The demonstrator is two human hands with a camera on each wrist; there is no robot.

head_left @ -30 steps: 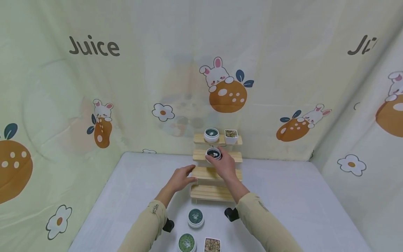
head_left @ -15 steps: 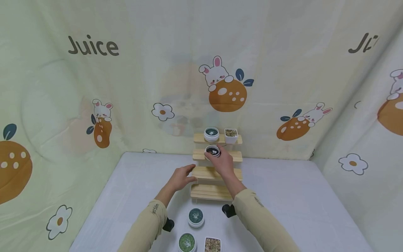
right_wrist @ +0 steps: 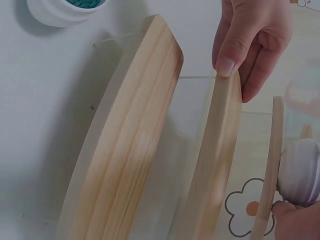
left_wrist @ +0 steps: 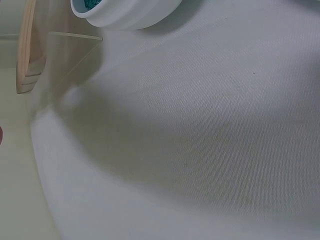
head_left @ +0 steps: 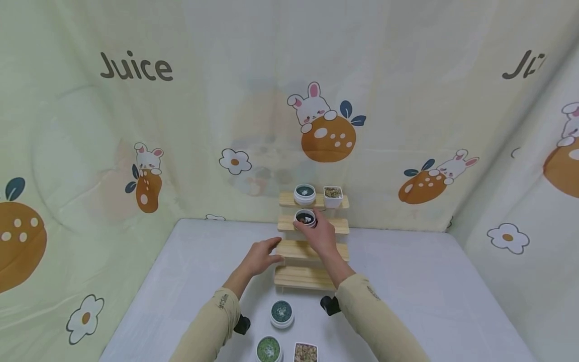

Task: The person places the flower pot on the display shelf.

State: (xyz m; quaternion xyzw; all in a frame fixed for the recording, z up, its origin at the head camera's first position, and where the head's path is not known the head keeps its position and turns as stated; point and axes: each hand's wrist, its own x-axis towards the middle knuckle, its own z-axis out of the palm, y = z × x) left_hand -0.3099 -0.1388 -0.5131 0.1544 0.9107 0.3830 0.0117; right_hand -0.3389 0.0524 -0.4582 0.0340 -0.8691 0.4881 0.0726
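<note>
1. Centre of the head view: the right hand pinches a round white dark-filled jar at the second-highest tier of a pale wooden four-tier stand.
2. Just left and lower, the left hand grips the next tier's left end.
3. Bottom centre: a round white teal-filled jar.

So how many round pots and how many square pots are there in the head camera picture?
Round pots: 4 (one in the right hand, one on the top shelf, two on the table)
Square pots: 2 (one on the top shelf, one on the table)
Total: 6 pots
</note>
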